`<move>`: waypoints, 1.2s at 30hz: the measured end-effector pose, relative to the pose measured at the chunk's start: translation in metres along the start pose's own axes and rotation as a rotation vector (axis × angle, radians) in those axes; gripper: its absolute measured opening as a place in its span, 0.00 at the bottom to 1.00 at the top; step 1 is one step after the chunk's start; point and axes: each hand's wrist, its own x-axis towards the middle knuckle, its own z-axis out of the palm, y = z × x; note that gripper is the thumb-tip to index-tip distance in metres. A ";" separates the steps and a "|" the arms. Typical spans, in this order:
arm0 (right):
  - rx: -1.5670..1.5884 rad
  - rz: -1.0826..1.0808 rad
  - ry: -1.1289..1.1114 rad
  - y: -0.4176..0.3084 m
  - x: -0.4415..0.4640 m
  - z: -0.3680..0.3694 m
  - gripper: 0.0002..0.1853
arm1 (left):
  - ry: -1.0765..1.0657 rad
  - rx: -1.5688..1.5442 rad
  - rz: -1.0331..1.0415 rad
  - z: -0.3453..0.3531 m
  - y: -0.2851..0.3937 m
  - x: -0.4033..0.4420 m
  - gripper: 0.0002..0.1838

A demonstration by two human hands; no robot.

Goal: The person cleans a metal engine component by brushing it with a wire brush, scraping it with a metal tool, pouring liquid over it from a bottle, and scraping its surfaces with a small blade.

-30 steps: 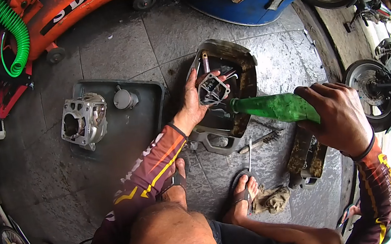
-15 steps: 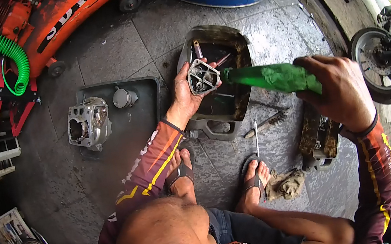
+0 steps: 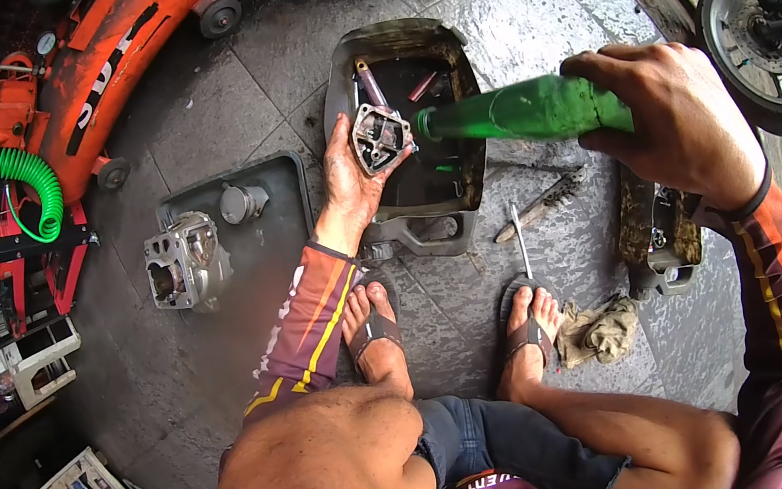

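Observation:
My left hand (image 3: 350, 178) grips a small metal engine cover (image 3: 381, 139), its ribbed hollow side facing up, over a dark oily pan (image 3: 468, 127). In my right hand (image 3: 680, 115) is a green plastic bottle (image 3: 523, 111), held by its base and lying nearly level. The bottle's open mouth points left, close beside the cover's right edge. Inside the pan lie a metal tube (image 3: 371, 83) and a short reddish rod (image 3: 423, 86). Whether liquid leaves the bottle I cannot tell.
An engine cylinder block (image 3: 183, 262) and a piston (image 3: 243, 202) sit in a grey tray (image 3: 288, 177) at left. A brush (image 3: 547, 203), a rag (image 3: 598, 331) and a second dirty pan (image 3: 655, 235) lie at right. An orange compressor (image 3: 109, 79) stands upper left.
The view has shifted a little. The green bottle looks less squeezed and more level, with its mouth still near the cover. Both hands keep their holds.

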 end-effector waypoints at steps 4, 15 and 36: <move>0.045 -0.013 -0.042 -0.008 -0.006 -0.001 0.26 | -0.280 -0.150 -0.055 -0.013 -0.001 0.009 0.32; 0.016 0.004 -0.054 -0.007 -0.007 -0.001 0.27 | 0.070 0.032 -0.021 0.005 0.000 0.001 0.16; -0.003 -0.022 0.075 0.002 -0.005 -0.006 0.22 | -0.027 0.380 0.126 0.016 -0.003 -0.009 0.21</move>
